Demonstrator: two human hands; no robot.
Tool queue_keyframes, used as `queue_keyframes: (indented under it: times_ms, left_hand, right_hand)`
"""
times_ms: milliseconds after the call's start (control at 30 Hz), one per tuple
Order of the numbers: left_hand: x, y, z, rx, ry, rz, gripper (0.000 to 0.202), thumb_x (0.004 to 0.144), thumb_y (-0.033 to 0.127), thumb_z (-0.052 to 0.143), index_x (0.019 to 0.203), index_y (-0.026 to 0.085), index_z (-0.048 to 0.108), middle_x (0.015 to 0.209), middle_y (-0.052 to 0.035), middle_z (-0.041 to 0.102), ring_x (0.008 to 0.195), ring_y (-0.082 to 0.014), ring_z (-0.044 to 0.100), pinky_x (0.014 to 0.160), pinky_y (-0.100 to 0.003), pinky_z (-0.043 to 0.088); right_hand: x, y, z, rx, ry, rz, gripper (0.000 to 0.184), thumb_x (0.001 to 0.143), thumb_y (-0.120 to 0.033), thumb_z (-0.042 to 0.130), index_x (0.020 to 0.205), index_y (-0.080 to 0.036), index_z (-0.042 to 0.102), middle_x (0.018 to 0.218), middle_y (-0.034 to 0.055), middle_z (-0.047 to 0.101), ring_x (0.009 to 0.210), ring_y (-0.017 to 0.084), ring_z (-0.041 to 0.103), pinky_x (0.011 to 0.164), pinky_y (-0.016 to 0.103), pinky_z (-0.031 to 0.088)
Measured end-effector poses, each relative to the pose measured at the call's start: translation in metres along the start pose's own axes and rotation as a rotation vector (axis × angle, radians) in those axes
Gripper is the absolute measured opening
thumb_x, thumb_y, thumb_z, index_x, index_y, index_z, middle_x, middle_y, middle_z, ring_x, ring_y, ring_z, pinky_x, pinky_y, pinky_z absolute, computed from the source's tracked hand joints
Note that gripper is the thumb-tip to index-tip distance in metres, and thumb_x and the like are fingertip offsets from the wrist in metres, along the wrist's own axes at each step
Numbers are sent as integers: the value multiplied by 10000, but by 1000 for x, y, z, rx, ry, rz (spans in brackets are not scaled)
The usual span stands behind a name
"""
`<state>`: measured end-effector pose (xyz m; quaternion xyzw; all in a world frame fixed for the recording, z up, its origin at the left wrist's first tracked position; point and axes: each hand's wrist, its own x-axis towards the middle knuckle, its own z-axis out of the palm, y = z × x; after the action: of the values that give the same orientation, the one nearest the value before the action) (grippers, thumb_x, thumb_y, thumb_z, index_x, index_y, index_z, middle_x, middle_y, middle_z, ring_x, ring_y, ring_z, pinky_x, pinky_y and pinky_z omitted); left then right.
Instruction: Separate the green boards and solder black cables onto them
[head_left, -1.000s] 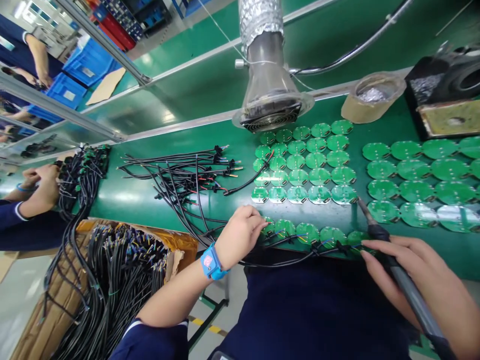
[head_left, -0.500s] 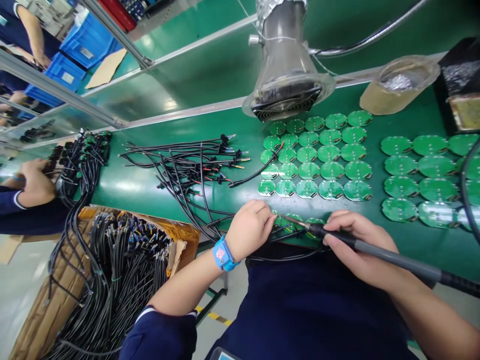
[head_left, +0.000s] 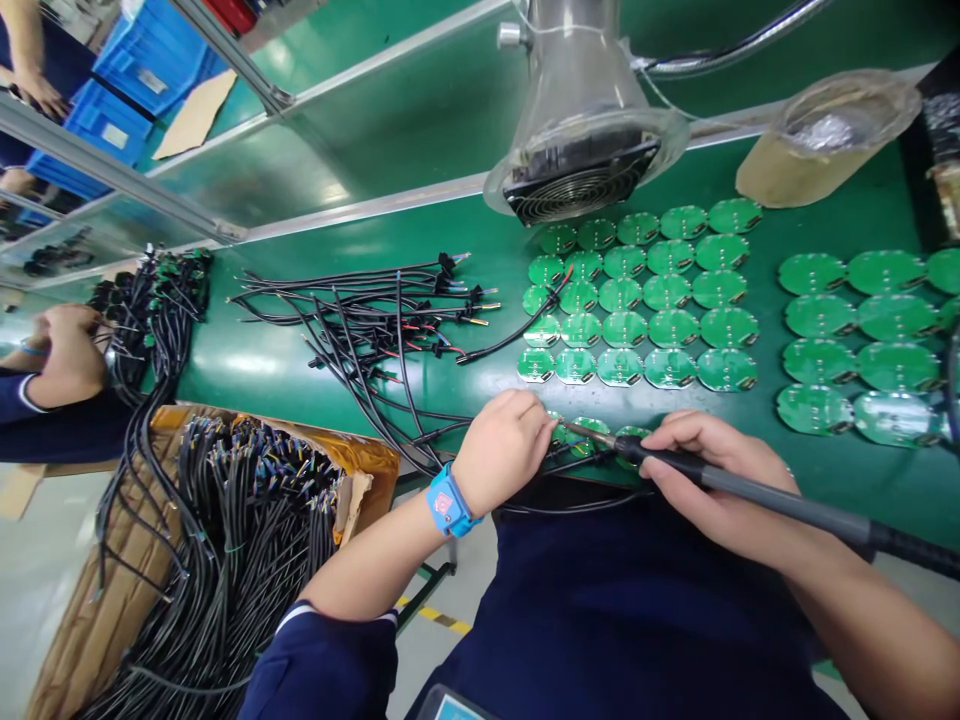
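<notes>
My right hand [head_left: 712,475] is closed around the grip of a soldering iron [head_left: 787,507]. The iron's tip points left, reaching the fingertips of my left hand [head_left: 506,440] above a small green circuit board [head_left: 590,436] near the table's front edge. My left thumb and fingers are pinched together there; what lies between them is hidden. Black cables [head_left: 570,465] with thin coloured wires lie by these front boards and pass below my hands. Behind them, round green circuit boards [head_left: 622,325] sit in rows. A blue wristband [head_left: 450,500] circles my left wrist.
Loose black cables [head_left: 390,320] lie on the green table [head_left: 240,365] at left. A carton [head_left: 97,590] full of cables stands below. A fume-extraction hood [head_left: 585,150] hangs over the boards, beside a tan container [head_left: 802,165]. More boards [head_left: 817,365] lie right; a co-worker's hand [head_left: 71,345] is far left.
The view has shifted slightly, moving the boards up and right in the picture. Both hands stay in nearly the same place, with the iron's tip still at my left fingertips.
</notes>
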<state>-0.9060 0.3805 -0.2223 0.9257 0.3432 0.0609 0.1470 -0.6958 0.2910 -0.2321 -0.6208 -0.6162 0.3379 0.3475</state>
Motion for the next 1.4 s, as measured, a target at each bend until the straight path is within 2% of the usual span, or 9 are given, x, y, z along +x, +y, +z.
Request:
queue_keyframes:
  times_ms: [233,400,567,867,1300,1400]
  left_hand:
    - [0,0,1,21,-21,3,241,902,239,377,756,135,538,801,-67,539,777,-164,492,733,-318,455]
    - [1,1,1,37,-31,6,257,905,246,371,754,126,540,799,-68,538,768,-159,486,730,-308,453]
    - [0,-2,1,53,-19,44,268,910,251,362,751,132,541,783,-65,542,760,-156,488,724,-305,452]
    - [-5,-12,3,85,-47,222,212,909,205,378,866,156,580,842,-52,564,815,-149,492,759,-288,432]
    - [2,-1,-8,159,-122,145,232,888,187,375,752,150,559,792,-53,507,745,-155,421,700,-280,420]
    - [3,0,-10,170,-146,142,229,885,178,372,741,153,550,785,-52,497,735,-154,414,696,-283,415]
  right_hand:
    - [-1,3,0,101,-11,46,119,768,-284,568,861,-227,520,746,1,614,602,116,612,512,206,461]
    - [-5,10,-3,262,87,100,98,791,-287,554,852,-226,507,675,-13,603,542,119,605,477,212,459]
    - [-4,13,-4,212,24,86,105,788,-292,559,859,-229,513,726,-4,605,578,120,604,477,207,453]
    - [1,8,-6,78,-48,28,77,787,-267,529,856,-236,514,691,-17,581,545,98,537,467,196,422]
    - [1,9,-5,95,-67,33,97,773,-251,555,861,-229,522,696,-20,583,541,95,534,470,198,426]
    - [-6,14,-5,242,25,29,103,762,-223,573,856,-228,529,748,2,592,601,123,569,486,224,444]
